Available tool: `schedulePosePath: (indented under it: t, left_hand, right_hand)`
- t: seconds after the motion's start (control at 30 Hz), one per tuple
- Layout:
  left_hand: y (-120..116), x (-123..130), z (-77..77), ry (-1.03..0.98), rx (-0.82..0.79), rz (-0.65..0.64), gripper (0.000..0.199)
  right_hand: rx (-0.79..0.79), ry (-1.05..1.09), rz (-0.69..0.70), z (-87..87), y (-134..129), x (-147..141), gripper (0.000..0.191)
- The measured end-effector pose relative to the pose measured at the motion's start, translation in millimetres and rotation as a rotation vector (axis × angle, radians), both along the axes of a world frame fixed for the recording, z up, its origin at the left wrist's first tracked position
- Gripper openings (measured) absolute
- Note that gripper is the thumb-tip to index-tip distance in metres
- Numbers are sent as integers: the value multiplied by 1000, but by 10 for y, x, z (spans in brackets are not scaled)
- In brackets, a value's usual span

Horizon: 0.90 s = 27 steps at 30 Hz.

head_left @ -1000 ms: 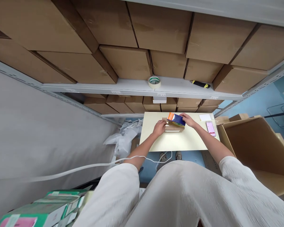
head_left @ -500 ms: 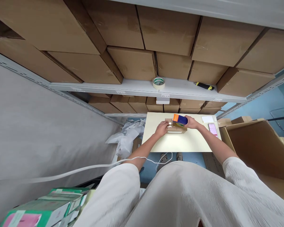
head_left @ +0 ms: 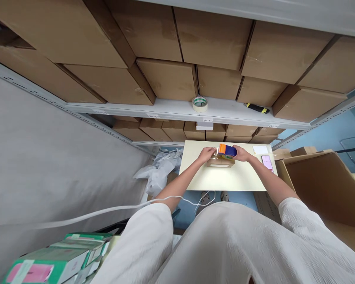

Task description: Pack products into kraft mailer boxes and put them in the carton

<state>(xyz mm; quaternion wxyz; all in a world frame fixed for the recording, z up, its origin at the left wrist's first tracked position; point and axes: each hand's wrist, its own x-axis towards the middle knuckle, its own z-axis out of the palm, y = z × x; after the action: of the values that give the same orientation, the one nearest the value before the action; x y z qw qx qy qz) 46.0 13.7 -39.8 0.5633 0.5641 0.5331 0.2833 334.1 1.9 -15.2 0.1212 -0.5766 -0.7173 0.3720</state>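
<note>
My right hand (head_left: pixel 241 153) is wrapped round a tape dispenser (head_left: pixel 230 150), dark blue with an orange front end. It is held just over a small brown cardboard box (head_left: pixel 220 163) that has a pale label on its near side. My left hand (head_left: pixel 206 154) is closed at the box's left end, its fingertips pinching a strip of clear packing tape (head_left: pixel 215 156) beside the dispenser's orange end. Part of the box top is hidden under the dispenser and the hands.
The box stands on a cream table (head_left: pixel 225 181). A phone (head_left: pixel 266 162) and white paper (head_left: pixel 260 150) lie at the right. Ahead, a shelf carries cartons, a tape roll (head_left: pixel 200 104) and a utility knife (head_left: pixel 256 108). A big open carton (head_left: pixel 322 185) flanks the table; a white cable (head_left: pixel 106 213) crosses left.
My left hand has lifted off the box top and drawn its fingers together at the tape. The dispenser has shifted slightly right, partly with the whole view.
</note>
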Motion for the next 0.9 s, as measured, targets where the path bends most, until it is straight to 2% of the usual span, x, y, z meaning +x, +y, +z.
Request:
schedulePosePath:
  t: [0.13, 0.33, 0.43, 0.73, 0.9]
  left_hand:
    - [34, 110, 74, -72, -139, 33, 43]
    - [54, 154, 133, -78, -209, 22, 20]
    - [62, 142, 156, -79, -180, 33, 12]
    - [78, -11, 164, 88, -105, 50, 18]
    - [86, -83, 138, 129, -125, 57, 16]
  right_hand:
    - [-10, 23, 2, 12, -3, -6, 46]
    - [-40, 13, 8, 64, -14, -25, 46]
    - [-63, -4, 32, 125, -20, -41, 46]
    - [-3, -339, 258, 453, 7, -172, 40]
    - [27, -443, 334, 546, 27, -274, 38]
